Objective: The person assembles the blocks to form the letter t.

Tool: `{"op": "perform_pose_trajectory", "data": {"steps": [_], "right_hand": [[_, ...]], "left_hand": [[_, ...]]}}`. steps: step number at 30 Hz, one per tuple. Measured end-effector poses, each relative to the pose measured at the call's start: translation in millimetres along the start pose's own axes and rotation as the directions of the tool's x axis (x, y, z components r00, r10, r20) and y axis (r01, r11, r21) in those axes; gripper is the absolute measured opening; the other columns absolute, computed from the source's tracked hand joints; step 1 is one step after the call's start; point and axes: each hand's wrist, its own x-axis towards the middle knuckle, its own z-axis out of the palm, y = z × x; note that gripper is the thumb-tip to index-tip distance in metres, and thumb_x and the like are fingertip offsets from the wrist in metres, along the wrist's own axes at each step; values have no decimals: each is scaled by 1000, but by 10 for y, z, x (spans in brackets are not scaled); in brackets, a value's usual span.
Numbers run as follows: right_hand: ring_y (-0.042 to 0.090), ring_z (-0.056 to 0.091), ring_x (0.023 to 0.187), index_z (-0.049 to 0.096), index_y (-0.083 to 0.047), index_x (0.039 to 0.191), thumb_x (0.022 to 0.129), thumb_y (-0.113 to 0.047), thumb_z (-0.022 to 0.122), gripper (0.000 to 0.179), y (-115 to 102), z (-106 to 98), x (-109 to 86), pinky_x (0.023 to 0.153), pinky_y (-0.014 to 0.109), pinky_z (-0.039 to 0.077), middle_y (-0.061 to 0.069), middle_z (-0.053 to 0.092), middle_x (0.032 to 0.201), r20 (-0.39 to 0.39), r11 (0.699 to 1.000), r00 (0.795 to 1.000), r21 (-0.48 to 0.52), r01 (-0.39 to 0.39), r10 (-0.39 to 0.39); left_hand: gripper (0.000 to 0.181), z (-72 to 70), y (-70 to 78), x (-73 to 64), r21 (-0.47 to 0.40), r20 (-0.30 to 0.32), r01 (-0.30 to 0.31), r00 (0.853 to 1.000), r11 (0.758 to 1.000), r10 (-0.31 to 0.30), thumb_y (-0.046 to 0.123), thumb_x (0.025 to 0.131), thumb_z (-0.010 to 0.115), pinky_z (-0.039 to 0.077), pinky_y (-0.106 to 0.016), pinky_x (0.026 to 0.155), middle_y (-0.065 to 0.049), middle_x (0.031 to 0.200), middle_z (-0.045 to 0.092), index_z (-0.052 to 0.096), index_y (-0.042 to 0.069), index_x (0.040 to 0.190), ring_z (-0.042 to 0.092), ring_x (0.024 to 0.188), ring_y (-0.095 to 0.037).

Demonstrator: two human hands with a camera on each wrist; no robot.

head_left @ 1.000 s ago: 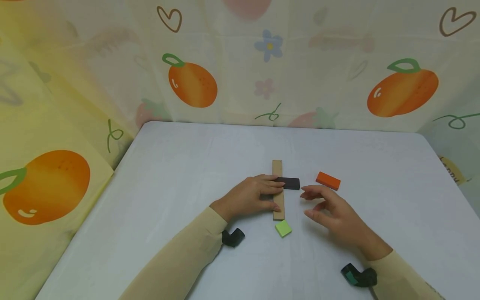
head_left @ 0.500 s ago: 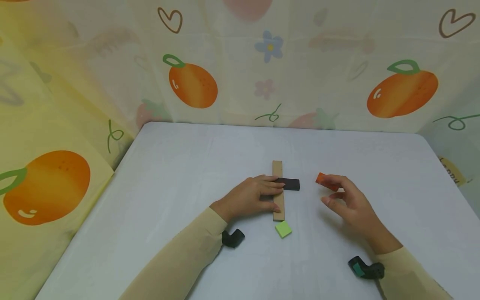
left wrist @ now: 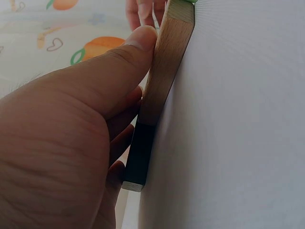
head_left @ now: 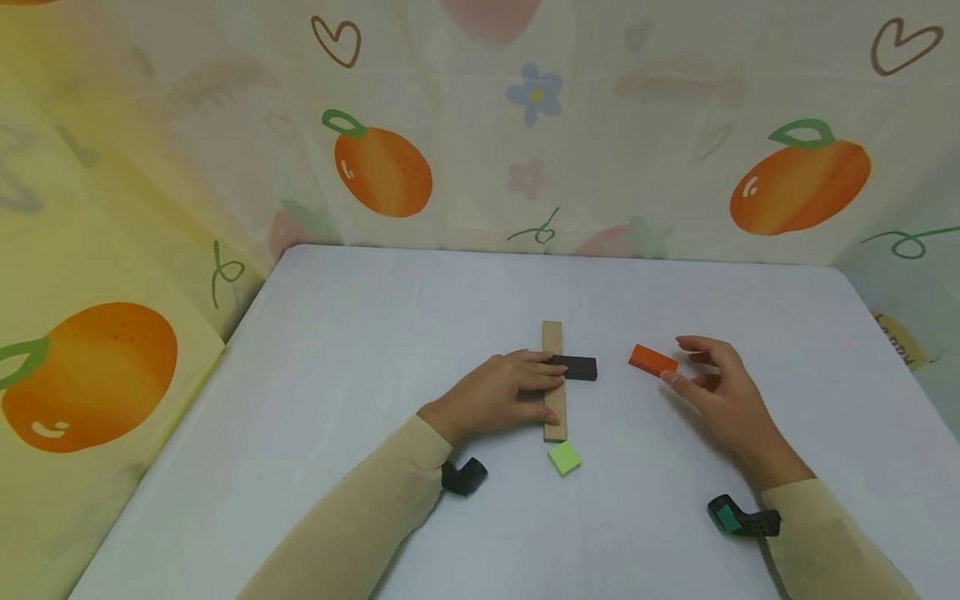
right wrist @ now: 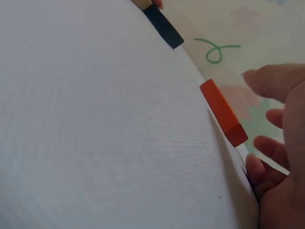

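A light wooden strip (head_left: 555,408) lies on the white table, and a dark block (head_left: 579,367) points right from it. My left hand (head_left: 498,396) rests on both, with its fingers extended over the strip and the dark block's left end. In the left wrist view, my thumb touches the wooden strip (left wrist: 167,67), and a dark piece (left wrist: 139,155) with a pale end shows beside the fingers. Farther right lies an orange block (head_left: 652,360). My right hand (head_left: 723,404) is at its right end, fingers and thumb parted; in the right wrist view, nothing is pinched near the orange block (right wrist: 221,109).
A small light green block (head_left: 564,458) lies at the strip's near end. Behind the white table (head_left: 405,308) hangs a cloth (head_left: 465,133) printed with fruit and flowers. Dark wrist devices (head_left: 465,477) show below both hands.
My right hand has moved right, from beside the dark block, across the orange block to its right end. The orange block stays in about the same place. My left hand has stayed still.
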Motion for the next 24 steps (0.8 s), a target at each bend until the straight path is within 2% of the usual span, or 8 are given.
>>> {"op": "perform_pose_trajectory", "data": {"steps": [4,9,13,19,24], "right_hand": [[24,48,123,53,2,153,104,-16,77,57,7,10,20,87,8,43,18,52,148,23,999,1000,-32,-21,21],[27,52,118,53,5,151,104,-12,77,56,2,17,37,87,10,41,22,61,139,35,996,999,-85,-10,13],[32,55,115,55,6,149,103,-9,78,54,-12,19,32,87,13,40,24,62,133,43,993,999,-118,-4,9],[35,57,112,57,8,145,102,-2,76,48,-24,27,24,85,14,41,25,62,131,41,991,999,-135,18,-12],[35,57,111,60,9,145,101,0,76,48,-12,29,33,85,15,41,25,62,131,49,986,997,-152,66,-59]], "left_hand": [[61,-1,-11,-1,1,0,0,1000,1000,0,36,93,90,35,-33,122,1,148,66,71,7,143,45,152,-19],[61,-3,-16,3,3,7,-4,1000,1000,4,36,93,90,34,-33,123,1,148,66,71,7,143,45,152,-18],[60,-3,-19,5,1,9,-12,1000,1000,12,36,93,90,34,-32,122,1,148,65,72,7,143,45,152,-18],[60,-7,-13,0,3,12,-10,1000,1000,10,36,94,90,34,-33,122,1,149,65,72,7,143,45,152,-19],[61,-1,-24,-1,18,6,-13,1000,1000,13,37,93,90,34,-33,123,2,149,65,72,8,143,45,152,-17]]}}
